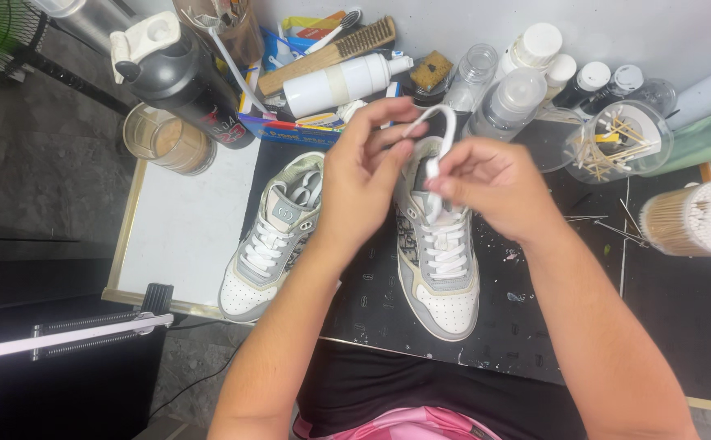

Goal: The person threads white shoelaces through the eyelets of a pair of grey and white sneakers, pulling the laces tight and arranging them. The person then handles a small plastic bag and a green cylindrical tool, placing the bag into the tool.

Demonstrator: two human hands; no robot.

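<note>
At frame centre, a white lace (pixel 441 122) is being pinched by the left hand (pixel 363 175) and right hand (pixel 490 183), looped above the right sneaker (pixel 441 253) for threading.

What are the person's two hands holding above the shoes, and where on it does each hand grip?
A white shoelace: the left hand pinches one side of its loop, the right hand the other, above the right-hand shoe.

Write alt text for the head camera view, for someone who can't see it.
Seen from above, a left hand and right hand hold a loop of white shoelace over a grey and white sneaker on a black mat. A matching sneaker lies to its left, with bottles, a brush and cotton swabs behind.
</note>
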